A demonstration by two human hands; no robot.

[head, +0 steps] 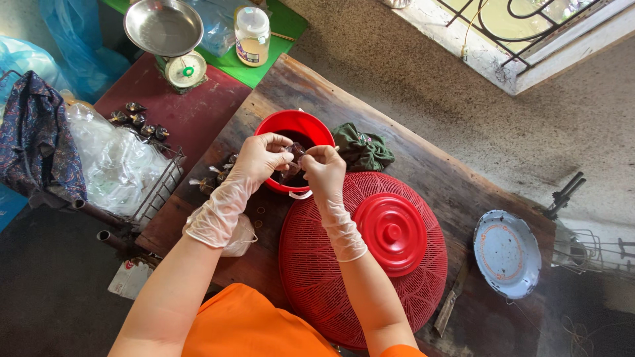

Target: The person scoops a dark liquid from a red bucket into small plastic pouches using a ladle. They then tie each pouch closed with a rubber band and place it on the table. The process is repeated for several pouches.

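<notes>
Both gloved hands, left hand (260, 157) and right hand (323, 165), pinch a small dark packet (295, 149) above the red bucket (296, 125) near the table's (436, 175) far edge, so drips fall inside

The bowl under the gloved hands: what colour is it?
Red; the bowl holds a dark filling, seen in the head view.

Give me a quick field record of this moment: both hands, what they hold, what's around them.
left hand: gloved, pinching a small dark packet
right hand: gloved, pinching the same packet
below hands: red bowl with dark contents
surface: dark wooden table
right of bowl: green cloth, red mesh cover
far left: scale, more tied packets
</notes>
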